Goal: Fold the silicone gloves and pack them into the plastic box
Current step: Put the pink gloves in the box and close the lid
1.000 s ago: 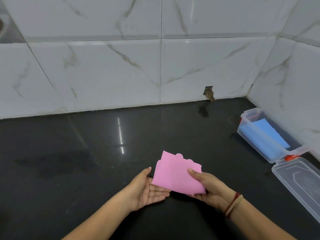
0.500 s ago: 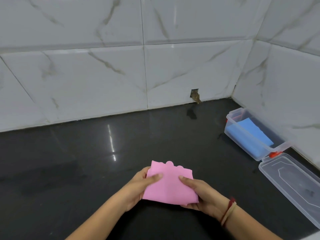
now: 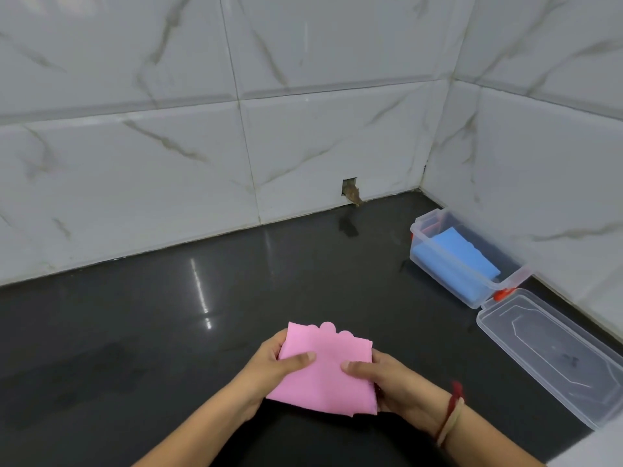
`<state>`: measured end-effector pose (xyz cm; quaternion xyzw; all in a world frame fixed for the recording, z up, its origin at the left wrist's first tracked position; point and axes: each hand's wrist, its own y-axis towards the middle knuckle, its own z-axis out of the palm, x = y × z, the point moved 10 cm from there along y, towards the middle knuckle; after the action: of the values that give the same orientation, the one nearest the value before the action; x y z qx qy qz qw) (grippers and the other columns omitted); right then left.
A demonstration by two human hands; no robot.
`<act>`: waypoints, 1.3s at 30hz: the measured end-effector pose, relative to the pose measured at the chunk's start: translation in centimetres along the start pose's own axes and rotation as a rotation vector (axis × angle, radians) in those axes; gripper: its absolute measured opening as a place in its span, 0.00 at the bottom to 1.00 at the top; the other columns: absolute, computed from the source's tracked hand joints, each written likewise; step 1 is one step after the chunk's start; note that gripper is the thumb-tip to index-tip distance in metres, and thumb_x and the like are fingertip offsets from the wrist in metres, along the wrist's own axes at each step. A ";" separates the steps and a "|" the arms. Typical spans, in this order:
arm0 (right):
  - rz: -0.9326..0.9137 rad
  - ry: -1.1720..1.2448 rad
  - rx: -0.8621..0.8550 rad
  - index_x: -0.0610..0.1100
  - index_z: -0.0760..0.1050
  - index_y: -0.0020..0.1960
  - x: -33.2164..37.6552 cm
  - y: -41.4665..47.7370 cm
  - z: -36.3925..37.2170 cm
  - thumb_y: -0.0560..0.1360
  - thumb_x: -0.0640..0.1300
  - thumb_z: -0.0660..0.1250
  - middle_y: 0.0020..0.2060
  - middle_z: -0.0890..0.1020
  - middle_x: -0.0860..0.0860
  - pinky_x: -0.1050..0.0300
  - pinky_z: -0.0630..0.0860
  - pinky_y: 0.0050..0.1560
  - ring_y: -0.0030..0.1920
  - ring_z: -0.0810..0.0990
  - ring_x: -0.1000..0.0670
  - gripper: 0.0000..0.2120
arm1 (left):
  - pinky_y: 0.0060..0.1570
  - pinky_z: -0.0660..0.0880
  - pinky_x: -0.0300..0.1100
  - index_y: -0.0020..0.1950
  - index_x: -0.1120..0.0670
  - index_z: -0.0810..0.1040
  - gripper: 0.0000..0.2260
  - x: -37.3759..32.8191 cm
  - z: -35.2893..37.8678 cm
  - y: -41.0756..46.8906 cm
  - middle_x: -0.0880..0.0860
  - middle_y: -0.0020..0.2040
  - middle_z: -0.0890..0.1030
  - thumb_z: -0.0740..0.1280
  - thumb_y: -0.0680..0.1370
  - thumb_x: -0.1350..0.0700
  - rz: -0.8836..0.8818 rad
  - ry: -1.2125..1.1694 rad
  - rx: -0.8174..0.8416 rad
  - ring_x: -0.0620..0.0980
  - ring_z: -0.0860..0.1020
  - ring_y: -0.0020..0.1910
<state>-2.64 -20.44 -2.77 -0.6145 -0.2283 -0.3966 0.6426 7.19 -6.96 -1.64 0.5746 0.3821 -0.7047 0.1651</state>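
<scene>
A folded pink silicone glove (image 3: 328,375) is held flat above the black counter, its scalloped finger ends pointing away from me. My left hand (image 3: 269,369) grips its left edge with the thumb pressed on top. My right hand (image 3: 394,382) grips its right edge the same way. To the right stands the clear plastic box (image 3: 472,293), uncovered, with a folded blue glove (image 3: 462,257) lying inside. The box's clear lid (image 3: 553,358) lies flat on the counter just in front of it.
The black counter (image 3: 168,332) ends at marble-tiled walls behind and to the right; the box sits against the right wall. A small broken hole (image 3: 350,192) shows in the back tile at counter level. A pale surface edge (image 3: 593,446) shows at the bottom right.
My left hand has closed its thumb onto the pink glove, which one second ago rested loosely on the open palm. The glove is now held flatter between both hands. The view has shifted right.
</scene>
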 end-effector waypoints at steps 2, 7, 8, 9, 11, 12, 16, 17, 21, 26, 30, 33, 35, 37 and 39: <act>-0.007 0.063 0.017 0.50 0.75 0.58 0.3 -0.1 -1.0 0.70 0.41 0.72 0.50 0.85 0.48 0.48 0.81 0.44 0.51 0.84 0.45 0.17 | 0.51 0.78 0.44 0.58 0.41 0.78 0.16 -0.9 1.0 1.1 0.47 0.55 0.83 0.74 0.71 0.48 0.018 0.054 0.041 0.48 0.82 0.54; -0.097 0.199 -0.054 0.49 0.74 0.59 1.6 -0.6 -4.5 0.70 0.35 0.70 0.53 0.83 0.45 0.47 0.81 0.43 0.51 0.83 0.43 0.20 | 0.55 0.77 0.45 0.58 0.42 0.78 0.11 -4.2 3.8 4.6 0.46 0.55 0.83 0.68 0.76 0.46 0.079 0.162 0.122 0.47 0.81 0.55; -0.118 0.215 -0.084 0.49 0.73 0.59 1.9 -0.8 -5.3 0.70 0.35 0.70 0.54 0.83 0.45 0.47 0.81 0.44 0.52 0.83 0.42 0.20 | 0.54 0.77 0.44 0.57 0.43 0.79 0.11 -5.1 4.5 5.4 0.47 0.55 0.83 0.68 0.75 0.45 0.095 0.181 0.139 0.47 0.81 0.54; -0.141 0.230 -0.116 0.49 0.73 0.59 2.3 -1.0 -6.3 0.70 0.34 0.69 0.54 0.82 0.45 0.47 0.81 0.45 0.52 0.82 0.42 0.21 | 0.53 0.77 0.43 0.57 0.44 0.79 0.11 -6.0 5.2 6.3 0.47 0.54 0.84 0.68 0.75 0.45 0.113 0.200 0.151 0.47 0.82 0.53; -0.199 0.254 -0.181 0.48 0.72 0.59 3.6 -1.5 -8.2 0.70 0.32 0.69 0.54 0.81 0.45 0.46 0.81 0.46 0.53 0.81 0.43 0.21 | 0.48 0.77 0.42 0.55 0.49 0.79 0.10 -8.0 6.5 8.2 0.50 0.52 0.84 0.69 0.76 0.48 0.151 0.238 0.167 0.48 0.82 0.50; -0.233 0.260 -0.211 0.48 0.72 0.59 4.5 -1.9 -9.2 0.70 0.31 0.68 0.55 0.80 0.44 0.45 0.81 0.46 0.53 0.81 0.43 0.22 | 0.46 0.77 0.42 0.54 0.51 0.79 0.09 -9.1 7.2 9.2 0.52 0.52 0.83 0.70 0.76 0.50 0.173 0.261 0.178 0.48 0.81 0.49; -0.387 0.266 -0.330 0.45 0.70 0.61 8.7 -3.8 -13.3 0.70 0.31 0.68 0.56 0.78 0.44 0.45 0.82 0.46 0.56 0.79 0.42 0.22 | 0.46 0.77 0.45 0.53 0.55 0.78 0.10 -15.4 11.5 12.6 0.56 0.50 0.82 0.71 0.75 0.53 0.317 0.385 0.268 0.49 0.80 0.47; -0.437 0.276 -0.367 0.45 0.70 0.61 9.9 -4.4 -14.4 0.70 0.32 0.68 0.56 0.78 0.44 0.47 0.82 0.44 0.56 0.79 0.43 0.21 | 0.45 0.77 0.44 0.53 0.56 0.78 0.10 -17.2 12.8 13.3 0.55 0.49 0.82 0.71 0.75 0.53 0.366 0.407 0.290 0.48 0.80 0.46; -0.584 0.275 -0.563 0.46 0.71 0.59 14.3 -6.8 -19.5 0.76 0.39 0.62 0.48 0.79 0.47 0.60 0.79 0.31 0.46 0.79 0.48 0.12 | 0.51 0.77 0.47 0.58 0.55 0.77 0.13 -23.1 18.2 16.8 0.55 0.54 0.81 0.69 0.76 0.52 0.473 0.461 0.360 0.52 0.80 0.51; -0.597 0.180 -0.740 0.45 0.72 0.52 17.2 -7.6 -25.0 0.75 0.38 0.58 0.41 0.76 0.48 0.56 0.77 0.30 0.39 0.75 0.48 0.08 | 0.43 0.72 0.40 0.55 0.54 0.74 0.06 -26.4 23.8 20.7 0.50 0.50 0.76 0.64 0.80 0.55 0.549 0.592 0.428 0.48 0.75 0.47; -0.510 0.151 -0.813 0.42 0.71 0.49 17.5 -6.4 -27.7 0.74 0.34 0.58 0.39 0.73 0.45 0.52 0.73 0.38 0.37 0.72 0.46 0.07 | 0.42 0.66 0.40 0.52 0.58 0.72 0.07 -25.6 25.9 24.2 0.57 0.50 0.75 0.63 0.80 0.54 0.555 0.804 0.409 0.54 0.73 0.50; -0.404 0.071 -0.796 0.40 0.70 0.51 17.4 -4.9 -28.3 0.73 0.32 0.56 0.38 0.73 0.45 0.52 0.74 0.38 0.37 0.73 0.46 0.10 | 0.35 0.61 0.38 0.45 0.59 0.70 0.11 -24.6 26.0 26.2 0.54 0.42 0.73 0.65 0.79 0.52 0.531 0.942 0.373 0.55 0.70 0.46; -0.317 -0.022 -0.780 0.39 0.70 0.53 17.3 -4.1 -28.5 0.73 0.31 0.54 0.38 0.73 0.45 0.52 0.76 0.36 0.37 0.73 0.46 0.12 | 0.34 0.62 0.39 0.43 0.57 0.69 0.11 -23.6 25.8 27.3 0.50 0.40 0.69 0.66 0.79 0.51 0.498 1.041 0.349 0.52 0.68 0.45; -0.227 -0.117 -0.750 0.38 0.71 0.48 17.2 -3.3 -28.5 0.73 0.30 0.52 0.35 0.73 0.45 0.54 0.78 0.32 0.35 0.74 0.47 0.11 | 0.38 0.66 0.43 0.47 0.59 0.73 0.13 -22.6 25.6 28.1 0.54 0.43 0.73 0.66 0.78 0.49 0.461 1.148 0.332 0.55 0.71 0.46; -0.157 -0.203 -0.742 0.39 0.70 0.43 17.0 -2.7 -28.7 0.73 0.30 0.51 0.32 0.73 0.45 0.57 0.78 0.26 0.32 0.75 0.48 0.11 | 0.41 0.67 0.45 0.50 0.59 0.73 0.15 -21.9 25.6 28.4 0.56 0.47 0.74 0.65 0.78 0.47 0.455 1.233 0.320 0.55 0.72 0.47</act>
<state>-0.50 -51.99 8.10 -0.8219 -0.1780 -0.4373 0.3185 15.03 -48.64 10.21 0.9551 0.1670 -0.2434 -0.0261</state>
